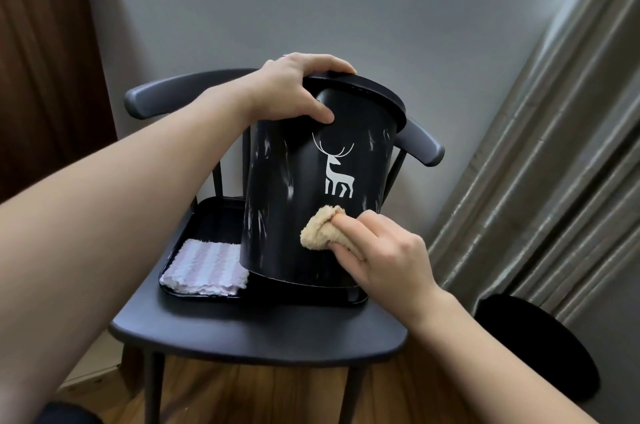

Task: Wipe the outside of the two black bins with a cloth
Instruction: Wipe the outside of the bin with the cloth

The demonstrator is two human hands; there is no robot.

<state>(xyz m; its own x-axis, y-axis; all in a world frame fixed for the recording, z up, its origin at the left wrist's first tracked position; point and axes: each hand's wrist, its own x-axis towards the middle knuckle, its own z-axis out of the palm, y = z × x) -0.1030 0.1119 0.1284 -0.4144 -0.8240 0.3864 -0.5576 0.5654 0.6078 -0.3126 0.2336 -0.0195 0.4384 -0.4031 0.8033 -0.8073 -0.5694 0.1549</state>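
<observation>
A black bin [298,215] with a white deer print and pale smears stands tilted on a black tray [207,219] on a chair. My left hand [291,94] grips its rim at the top, thumb on the outer wall. My right hand [381,250] holds a bunched tan cloth [320,229] pressed against the bin's lower wall, below the deer. A second black bin [533,347] sits on the floor at the right, partly out of the light.
A folded white and pink cloth [207,267] lies in the tray's front left. The dark chair [263,337] stands on a wooden floor against a grey wall. Grey curtains [554,163] hang at the right; a brown door [45,77] is at the left.
</observation>
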